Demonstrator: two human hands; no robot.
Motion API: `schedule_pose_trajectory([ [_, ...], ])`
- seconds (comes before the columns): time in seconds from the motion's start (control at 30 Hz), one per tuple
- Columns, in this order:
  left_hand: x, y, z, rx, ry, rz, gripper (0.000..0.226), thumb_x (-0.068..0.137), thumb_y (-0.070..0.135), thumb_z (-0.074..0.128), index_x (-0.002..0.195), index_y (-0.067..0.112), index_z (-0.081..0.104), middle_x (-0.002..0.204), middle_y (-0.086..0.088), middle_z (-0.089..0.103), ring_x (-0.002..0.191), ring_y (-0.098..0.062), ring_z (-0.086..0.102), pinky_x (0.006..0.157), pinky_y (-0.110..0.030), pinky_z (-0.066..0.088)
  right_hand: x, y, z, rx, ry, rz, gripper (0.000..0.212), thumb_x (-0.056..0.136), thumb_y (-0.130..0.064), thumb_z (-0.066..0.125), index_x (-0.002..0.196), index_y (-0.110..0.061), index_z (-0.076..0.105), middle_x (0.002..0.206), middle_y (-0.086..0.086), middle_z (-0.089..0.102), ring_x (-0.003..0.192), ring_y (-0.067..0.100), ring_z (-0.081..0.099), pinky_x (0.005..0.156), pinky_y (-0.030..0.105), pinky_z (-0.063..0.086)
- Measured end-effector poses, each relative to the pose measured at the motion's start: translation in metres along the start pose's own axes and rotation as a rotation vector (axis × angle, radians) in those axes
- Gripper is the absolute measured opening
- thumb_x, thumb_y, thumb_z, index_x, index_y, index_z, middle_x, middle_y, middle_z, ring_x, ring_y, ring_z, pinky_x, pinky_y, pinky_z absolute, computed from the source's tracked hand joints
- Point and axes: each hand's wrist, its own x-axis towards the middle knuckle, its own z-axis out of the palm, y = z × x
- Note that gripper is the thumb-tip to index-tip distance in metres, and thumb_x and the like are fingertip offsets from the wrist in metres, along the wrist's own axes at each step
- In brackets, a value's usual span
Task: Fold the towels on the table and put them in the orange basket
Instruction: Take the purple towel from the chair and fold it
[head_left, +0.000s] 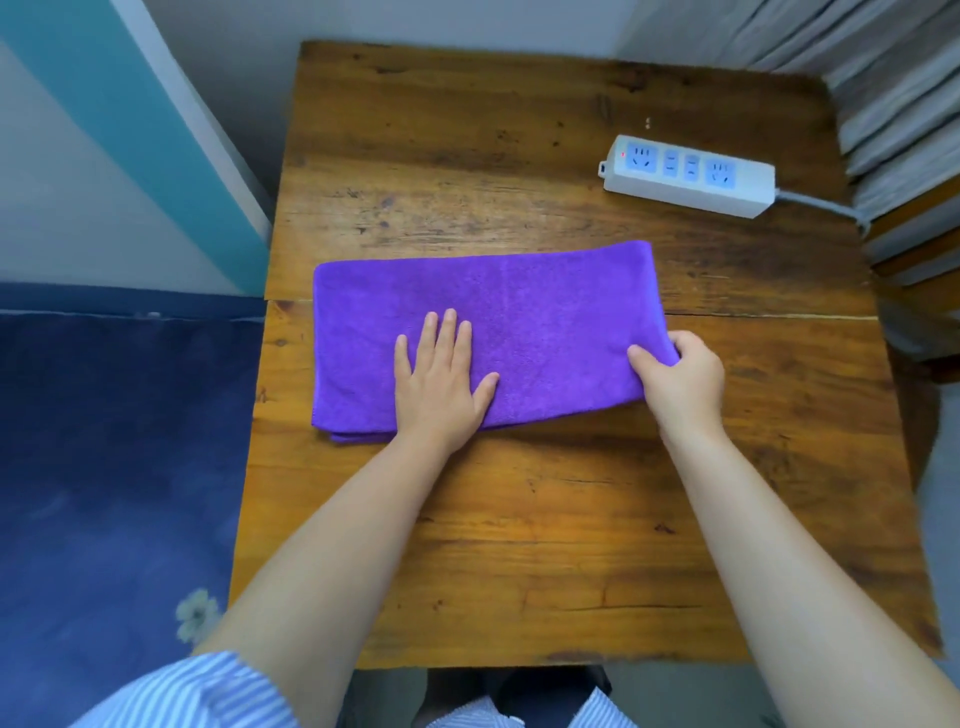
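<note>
Purple microfibre towel (519, 322) lies on the worn wooden table (519, 545), already doubled: layered edges show at its near left corner. Long axis runs left–right, far edge tilted slightly up toward the right. Right hand (680, 374) pinches the towel's right end, thumb on top, fingers curled round the edge. Left hand (441, 379) presses flat, fingers straight, well left of that grip. Judged remaining: another fold, then basketing; orange basket not in view.

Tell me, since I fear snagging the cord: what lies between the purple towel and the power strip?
Only bare wooden table separates the purple towel from the power strip, as the head view shows.
</note>
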Motion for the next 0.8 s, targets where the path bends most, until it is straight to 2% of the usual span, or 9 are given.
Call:
schedule_pose_trajectory([
  [0.17, -0.006, -0.016, -0.010, -0.083, 0.021, 0.002, 0.058, 0.100, 0.039, 0.023, 0.150, 0.016, 0.006, 0.159, 0.000, -0.001, 0.146, -0.016, -0.006, 0.118, -0.039, -0.002, -0.027, -0.039, 0.012, 0.015, -0.121, -0.322, 0.018, 0.077, -0.024, 0.052, 0.080, -0.006, 0.051, 0.080, 0.008, 0.050, 0.077, 0.018, 0.044, 0.060, 0.021, 0.026],
  [0.27, -0.018, -0.038, -0.015, -0.113, 0.103, -0.091, 0.053, 0.100, 0.032, 0.025, 0.149, 0.013, 0.014, 0.158, -0.003, 0.007, 0.147, -0.019, 0.001, 0.118, -0.039, 0.004, -0.046, -0.062, 0.032, 0.044, -0.203, -0.428, 0.012, 0.081, -0.012, 0.059, 0.083, -0.002, 0.054, 0.081, 0.006, 0.049, 0.077, 0.017, 0.043, 0.060, 0.010, 0.031],
  [0.33, -0.031, -0.057, -0.015, -0.135, 0.178, -0.126, 0.049, 0.097, 0.027, 0.033, 0.142, 0.005, 0.035, 0.150, -0.014, 0.032, 0.140, -0.031, 0.028, 0.111, -0.044, 0.026, -0.057, -0.076, 0.049, 0.043, -0.252, -0.480, 0.008, 0.082, -0.003, 0.059, 0.086, 0.004, 0.056, 0.082, 0.006, 0.049, 0.079, 0.017, 0.043, 0.062, 0.015, 0.028],
  [0.4, -0.044, -0.075, -0.013, -0.188, 0.247, -0.189, 0.045, 0.088, 0.024, 0.040, 0.121, -0.002, 0.057, 0.118, -0.024, 0.059, 0.108, -0.043, 0.056, 0.085, -0.046, 0.048, -0.065, -0.087, 0.070, 0.049, -0.300, -0.500, 0.006, 0.082, -0.002, 0.060, 0.084, 0.002, 0.056, 0.081, 0.006, 0.049, 0.080, 0.017, 0.043, 0.066, 0.018, 0.026],
  [0.43, -0.052, -0.084, -0.012, -0.223, 0.243, -0.234, 0.042, 0.087, 0.022, 0.041, 0.116, -0.002, 0.060, 0.108, -0.024, 0.062, 0.098, -0.043, 0.057, 0.079, -0.045, 0.049, -0.069, -0.091, 0.082, 0.042, -0.326, -0.512, 0.006, 0.082, -0.003, 0.060, 0.082, -0.002, 0.054, 0.081, 0.006, 0.049, 0.080, 0.017, 0.043, 0.066, 0.018, 0.025],
  [0.47, -0.059, -0.093, -0.010, -0.256, 0.219, -0.278, 0.038, 0.090, 0.020, 0.043, 0.117, -0.001, 0.059, 0.107, -0.022, 0.060, 0.098, -0.042, 0.054, 0.080, -0.044, 0.047, -0.074, -0.095, 0.095, 0.027, -0.351, -0.524, 0.010, 0.082, -0.003, 0.059, 0.080, -0.007, 0.050, 0.080, 0.006, 0.048, 0.080, 0.018, 0.043, 0.065, 0.019, 0.024],
  [0.57, -0.072, -0.109, -0.003, -0.351, 0.159, -0.310, 0.034, 0.095, 0.019, 0.045, 0.124, 0.006, 0.055, 0.118, -0.016, 0.056, 0.112, -0.033, 0.048, 0.094, -0.038, 0.038, -0.080, -0.099, 0.127, -0.086, -0.425, -0.549, 0.012, 0.083, -0.006, 0.057, 0.082, -0.008, 0.046, 0.083, 0.006, 0.044, 0.089, 0.028, 0.048, 0.064, 0.021, 0.022],
  [0.63, -0.077, -0.117, 0.000, -0.472, 0.154, -0.282, 0.031, 0.095, 0.014, 0.044, 0.122, 0.005, 0.057, 0.121, -0.015, 0.057, 0.114, -0.030, 0.049, 0.095, -0.031, 0.036, -0.085, -0.103, 0.146, -0.185, -0.472, -0.543, 0.016, 0.084, -0.008, 0.055, 0.083, -0.009, 0.039, 0.086, 0.005, 0.042, 0.097, 0.030, 0.049, 0.066, 0.026, 0.024],
  [0.8, -0.081, -0.124, -0.002, -0.674, 0.211, -0.280, 0.030, 0.095, 0.002, 0.041, 0.116, 0.000, 0.062, 0.119, -0.014, 0.060, 0.113, -0.025, 0.053, 0.080, -0.009, 0.029, -0.096, -0.105, 0.171, -0.355, -0.610, -0.524, 0.016, 0.085, -0.014, 0.054, 0.087, -0.013, 0.039, 0.094, 0.010, 0.046, 0.103, 0.029, 0.049, 0.072, 0.030, 0.031],
])
